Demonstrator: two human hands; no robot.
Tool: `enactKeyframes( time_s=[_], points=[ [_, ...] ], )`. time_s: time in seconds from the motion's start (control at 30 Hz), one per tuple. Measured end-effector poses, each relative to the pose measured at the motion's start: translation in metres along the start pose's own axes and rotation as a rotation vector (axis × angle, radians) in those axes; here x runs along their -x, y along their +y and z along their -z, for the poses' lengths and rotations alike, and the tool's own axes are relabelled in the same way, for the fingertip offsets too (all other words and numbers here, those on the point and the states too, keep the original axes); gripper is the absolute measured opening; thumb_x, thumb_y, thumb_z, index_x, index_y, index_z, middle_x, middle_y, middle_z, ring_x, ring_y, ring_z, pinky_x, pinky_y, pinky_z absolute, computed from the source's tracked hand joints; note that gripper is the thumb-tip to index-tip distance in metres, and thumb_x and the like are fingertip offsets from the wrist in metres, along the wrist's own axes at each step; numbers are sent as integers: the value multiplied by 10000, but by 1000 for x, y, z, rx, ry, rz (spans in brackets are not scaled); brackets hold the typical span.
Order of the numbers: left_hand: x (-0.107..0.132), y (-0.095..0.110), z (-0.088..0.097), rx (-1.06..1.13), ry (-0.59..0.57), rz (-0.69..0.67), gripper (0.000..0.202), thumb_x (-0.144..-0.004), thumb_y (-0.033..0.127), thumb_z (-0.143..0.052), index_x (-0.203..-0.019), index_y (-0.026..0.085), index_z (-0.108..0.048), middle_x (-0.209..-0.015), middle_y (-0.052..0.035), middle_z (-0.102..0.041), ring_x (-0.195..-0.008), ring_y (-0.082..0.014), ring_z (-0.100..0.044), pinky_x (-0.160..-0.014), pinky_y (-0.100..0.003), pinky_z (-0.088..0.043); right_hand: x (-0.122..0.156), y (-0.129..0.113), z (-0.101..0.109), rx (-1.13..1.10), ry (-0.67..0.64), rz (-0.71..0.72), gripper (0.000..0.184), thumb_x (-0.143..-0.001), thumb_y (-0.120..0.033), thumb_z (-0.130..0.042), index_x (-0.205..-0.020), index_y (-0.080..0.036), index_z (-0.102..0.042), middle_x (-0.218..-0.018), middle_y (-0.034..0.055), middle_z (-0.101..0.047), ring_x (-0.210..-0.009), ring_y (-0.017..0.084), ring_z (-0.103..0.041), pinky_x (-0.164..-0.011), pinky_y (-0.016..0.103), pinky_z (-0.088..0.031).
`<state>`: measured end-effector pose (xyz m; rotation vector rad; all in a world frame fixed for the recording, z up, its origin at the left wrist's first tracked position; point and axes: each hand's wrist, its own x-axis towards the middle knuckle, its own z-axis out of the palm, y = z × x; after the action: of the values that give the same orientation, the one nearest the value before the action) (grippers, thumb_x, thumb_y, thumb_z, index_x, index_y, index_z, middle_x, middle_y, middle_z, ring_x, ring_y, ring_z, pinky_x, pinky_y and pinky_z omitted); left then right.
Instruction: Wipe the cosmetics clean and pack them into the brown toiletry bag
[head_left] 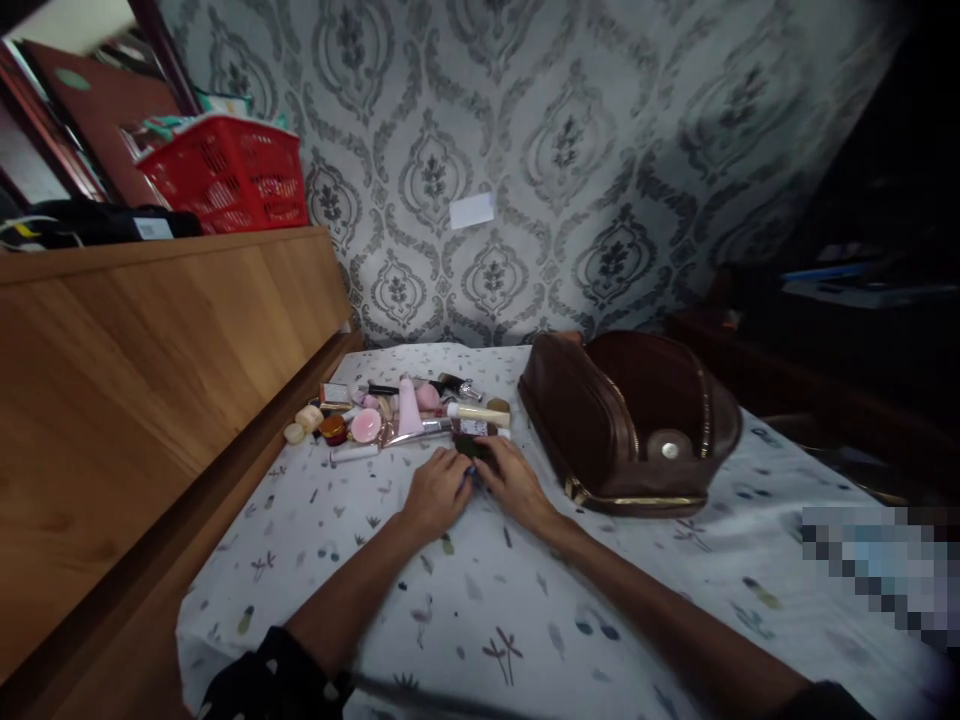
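My left hand (438, 492) and my right hand (517, 484) meet over the printed cloth, fingers bent and nearly touching. Under the right fingertips shows a small dark green item (469, 445), whose kind I cannot make out. A speck of blue peeks out by the left fingertips; what it belongs to is hidden. Just beyond the hands lies a pile of cosmetics: a pink tube (409, 408), a round pink compact (366, 426), an amber jar (333, 430), a pale yellow tube (480, 414) and a white stick (354, 454). To the right stands a brown bag (581, 420), unzipped.
A wooden panel (180, 340) runs along the left, with a filled red basket (262, 175) on its top ledge. Patterned wallpaper (540, 150) closes off the back. On the right, dark furniture stands beyond the cloth (465, 620).
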<state>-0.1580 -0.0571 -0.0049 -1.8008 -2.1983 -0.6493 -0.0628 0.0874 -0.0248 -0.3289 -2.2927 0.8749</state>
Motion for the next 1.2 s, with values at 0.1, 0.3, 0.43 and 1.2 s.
enactKeyframes(
  time_s=[0.1, 0.3, 0.43, 1.2],
  points=[
    [1, 1, 1, 1, -18, 50, 115, -908, 185, -491, -993, 194, -568, -1011, -89, -629, -983, -252, -566, -872, -406, -491, 6, 6, -4, -79, 4, -17, 347, -882, -303, -504, -1201, -196, -588, -1158, 108, -666, -1059, 243, -635, -937, 419, -514],
    [2, 0, 3, 74, -94, 233, 261, -857, 255, -600, -1092, 170, -522, -1107, -123, -617, -1068, -293, -564, -915, -461, -475, 9, 15, -4, -89, 1, -56, 433, -860, -350, -542, -1269, -208, -553, -1191, 104, -674, -1077, 260, -650, -934, 444, -533],
    [3, -7, -4, 177, -17, 257, 621, -819, 256, -639, -1374, 166, -375, -1349, -170, -550, -1252, -310, -512, -1035, -490, -437, 9, 20, -6, -71, -9, -30, 480, -859, -367, -556, -1303, -186, -544, -1247, 140, -656, -1156, 280, -627, -1006, 472, -497],
    [3, -28, 7, 311, 170, 216, 304, -912, 153, -447, -1182, 199, -580, -1177, -86, -692, -1099, -213, -643, -982, -355, -501, 10, 30, -13, -93, -55, 44, 540, -795, -361, -618, -1308, -205, -553, -1305, 126, -635, -1186, 281, -618, -1023, 460, -499]
  ],
)
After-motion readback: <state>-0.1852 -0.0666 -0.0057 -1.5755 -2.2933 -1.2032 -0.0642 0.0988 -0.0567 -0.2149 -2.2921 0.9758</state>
